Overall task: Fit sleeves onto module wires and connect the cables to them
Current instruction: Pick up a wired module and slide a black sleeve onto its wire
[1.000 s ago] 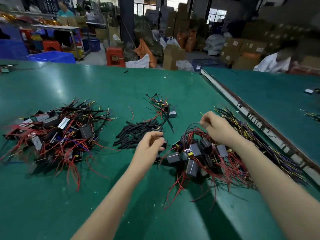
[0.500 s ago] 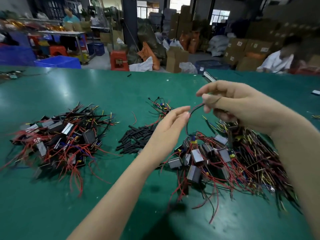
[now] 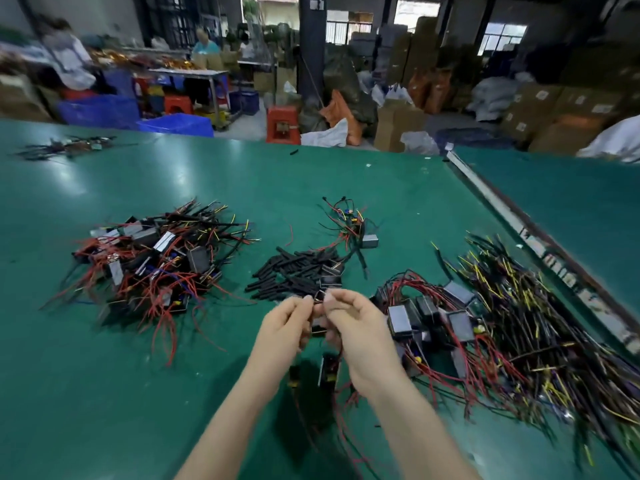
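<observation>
My left hand (image 3: 289,322) and my right hand (image 3: 360,332) meet above the green table (image 3: 173,393), fingertips together, both pinching a thin wire between them. Under the hands hangs a black module (image 3: 329,370) with red wires trailing down. Just beyond the fingers lies a pile of black sleeves (image 3: 294,271). To the right sits a heap of modules with red wires (image 3: 433,317), and further right a bundle of black and yellow cables (image 3: 519,306). Motion blur hides whether a sleeve sits on the pinched wire.
A pile of modules with red and black wires (image 3: 156,261) lies at the left. One small module with wires (image 3: 353,226) sits behind the sleeves. A metal rail (image 3: 512,216) divides this table from the adjoining one. Boxes, stools and people stand beyond the far edge.
Both hands came down and toward me from their raised position and closed together. A module now hangs beneath them, lifted out of the right heap. The view tilted slightly.
</observation>
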Motion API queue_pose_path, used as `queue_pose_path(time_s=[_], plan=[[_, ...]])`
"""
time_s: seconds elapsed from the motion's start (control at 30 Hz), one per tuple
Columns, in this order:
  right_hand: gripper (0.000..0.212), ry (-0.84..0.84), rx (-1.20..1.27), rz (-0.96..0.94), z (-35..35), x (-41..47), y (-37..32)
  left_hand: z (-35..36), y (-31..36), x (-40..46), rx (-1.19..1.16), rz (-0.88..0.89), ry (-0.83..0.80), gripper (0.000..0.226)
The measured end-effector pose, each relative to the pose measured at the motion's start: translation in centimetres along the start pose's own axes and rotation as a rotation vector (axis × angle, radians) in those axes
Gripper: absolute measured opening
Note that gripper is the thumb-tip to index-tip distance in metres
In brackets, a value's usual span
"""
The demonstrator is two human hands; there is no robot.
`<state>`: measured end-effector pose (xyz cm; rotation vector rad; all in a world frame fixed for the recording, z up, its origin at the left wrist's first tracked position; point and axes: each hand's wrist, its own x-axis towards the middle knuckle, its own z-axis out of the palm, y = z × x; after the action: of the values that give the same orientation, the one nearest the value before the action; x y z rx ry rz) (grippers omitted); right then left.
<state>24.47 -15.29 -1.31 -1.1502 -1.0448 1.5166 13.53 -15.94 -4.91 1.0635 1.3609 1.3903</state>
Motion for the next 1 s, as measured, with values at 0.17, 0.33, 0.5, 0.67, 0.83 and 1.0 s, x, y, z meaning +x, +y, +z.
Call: queue_pose_path(time_s=[0.17,0.33,0.5,0.67,0.83,1.0], plan=[[0.01,-0.1,0.101,0.147,0.5,0.6,1.2,-0.9,-0.5,0.5,0.131,0.146,0.26,0.009],[0.009,-0.222,0.078,0.244,-1.2,-0.3,1.6,-1.5,-0.6,-1.1,0.522,0.184,0.376,0.011],[0.018,-0.265,0.022,0.18,-1.2,-1.0,2.8,-1.1,-0.5,-2.4,0.482,0.148,0.364,0.006],[0.007,-0.146,-0.082,-0.018,-0.9,-1.3,2.4,-1.1,0.6,-3.2,0.463,0.129,0.318,0.009],[0.008,-0.17,-0.078,-0.117,-0.8,-2.1,1.3,-1.6,2.6,-3.4,0.346,0.26,0.2,0.004],[0.006,-0.154,-0.118,-0.185,-1.0,-2.3,0.7,-1.9,2.7,-3.3,0.332,0.26,0.117,0.002]])
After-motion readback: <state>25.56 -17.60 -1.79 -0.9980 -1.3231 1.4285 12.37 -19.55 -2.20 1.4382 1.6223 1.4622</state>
